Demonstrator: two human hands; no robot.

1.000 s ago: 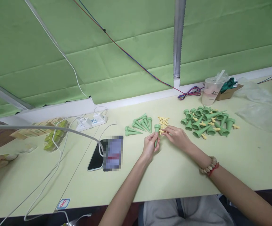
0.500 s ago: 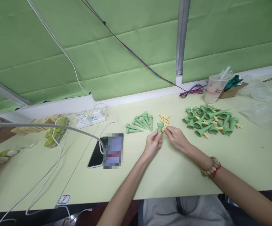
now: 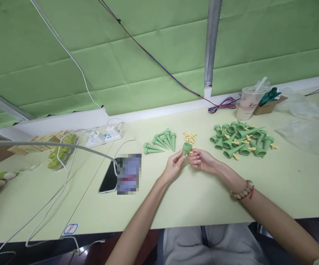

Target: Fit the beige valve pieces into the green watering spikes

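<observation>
Green cone [image 3: 186, 149] newly tilted in left fingers [image 3: 181, 159]

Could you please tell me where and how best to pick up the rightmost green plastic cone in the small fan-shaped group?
I'd set the grip just below the wide end of that rightmost green plastic cone, coming from above and its right: the body narrows to a tip, and the neighbouring green cone crowds its left.

We have tipped the green, hollow plastic cone [image 3: 187, 148] so its round open mouth now shows, and curled our bare right hand's [image 3: 203, 161] fingers at the small yellow plastic piece [image 3: 190, 151].
</observation>
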